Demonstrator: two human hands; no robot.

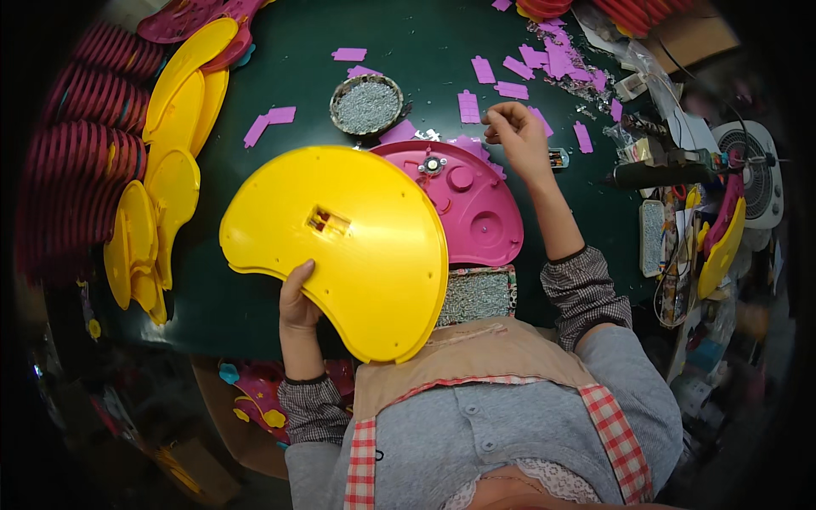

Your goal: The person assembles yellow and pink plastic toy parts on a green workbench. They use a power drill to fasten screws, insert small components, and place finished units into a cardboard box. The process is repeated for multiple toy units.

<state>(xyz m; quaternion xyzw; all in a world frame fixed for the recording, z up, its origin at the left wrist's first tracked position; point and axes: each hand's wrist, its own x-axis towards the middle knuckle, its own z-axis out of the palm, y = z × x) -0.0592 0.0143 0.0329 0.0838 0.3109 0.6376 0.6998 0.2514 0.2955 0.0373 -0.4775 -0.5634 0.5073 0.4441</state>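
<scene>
Left hand point(297, 303) grips a glossy yellow crescent point(365, 263) partly hiding a pink shell point(493, 200); curled right hand point(520, 140), contents unclear, hangs near flat purple tabs point(468, 108).

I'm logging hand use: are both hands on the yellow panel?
No, only the left hand grips the yellow panel; the right hand is raised apart from it.

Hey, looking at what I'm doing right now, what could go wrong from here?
The yellow panel is gripped at its edge by just your left hand, so it might tip or slip, possibly knocking the round metallic part on the pink shell. The panel also overlaps the tray of small metal pieces in this view; swinging it low could perhaps spill them.
</scene>
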